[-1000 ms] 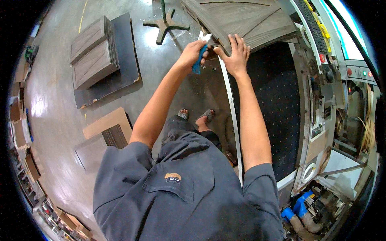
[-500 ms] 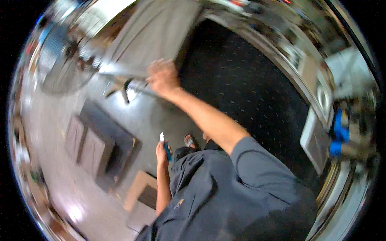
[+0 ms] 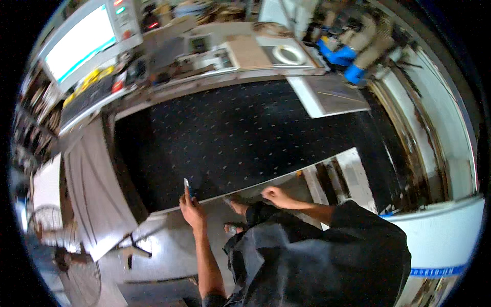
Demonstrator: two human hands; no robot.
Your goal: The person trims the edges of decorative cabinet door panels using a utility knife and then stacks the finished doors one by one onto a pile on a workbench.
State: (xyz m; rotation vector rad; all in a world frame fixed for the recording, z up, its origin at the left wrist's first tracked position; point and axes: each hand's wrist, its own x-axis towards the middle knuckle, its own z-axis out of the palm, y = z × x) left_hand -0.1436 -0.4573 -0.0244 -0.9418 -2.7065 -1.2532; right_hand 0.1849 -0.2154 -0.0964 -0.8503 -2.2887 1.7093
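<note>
My left hand (image 3: 193, 211) is closed round a utility knife (image 3: 187, 185). Its pale blade points up and away from me, and most of the teal handle is hidden by the fingers. The knife is over the near-left edge of a wide black table bed (image 3: 230, 133) flecked with small pale marks. My right hand (image 3: 276, 197) hangs short of the table's near edge, its fingers curled in with nothing visible in them.
Grey-brown panels (image 3: 97, 179) stand at the left end of the bed. A monitor (image 3: 79, 41) and keyboard (image 3: 89, 94) are far left. A light-edged panel (image 3: 327, 97) lies far right; a pale slotted piece (image 3: 340, 179) is near right. A fan (image 3: 82, 276) stands lower left.
My view has swung to the right, so the black bed now lies in front of me. The left hand has brought the knife up to the table edge; the raised right arm has come down.
</note>
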